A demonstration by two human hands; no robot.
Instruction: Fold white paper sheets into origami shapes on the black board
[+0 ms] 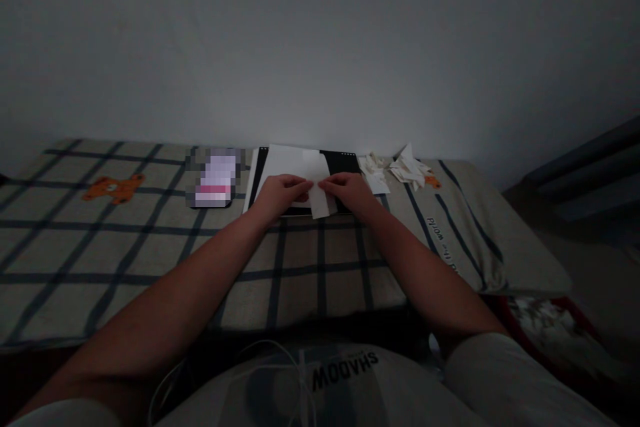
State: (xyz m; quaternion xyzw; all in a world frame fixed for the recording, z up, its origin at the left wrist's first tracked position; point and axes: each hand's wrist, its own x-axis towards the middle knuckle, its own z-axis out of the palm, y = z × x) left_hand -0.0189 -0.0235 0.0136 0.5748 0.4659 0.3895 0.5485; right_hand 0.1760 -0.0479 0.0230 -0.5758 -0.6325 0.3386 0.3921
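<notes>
Between my two hands a narrow strip of white paper (319,203) stands over a dark notebook or pad. My left hand (283,195) pinches the strip's left edge with thumb and forefinger. On its right edge, the fingertips of my right hand (349,189) are closed the same way. Under my hands lies a larger white sheet (285,161), resting on the black notebook (343,162) with small holes along its far edge. My fingers hide part of the strip and the sheet.
A lit phone (216,177), blurred out, lies left of the notebook on the checked cloth (165,247). Torn and folded white paper scraps (410,167) sit to the right. Below the table's right edge is a red bin (560,327) with paper in it. A wall rises behind.
</notes>
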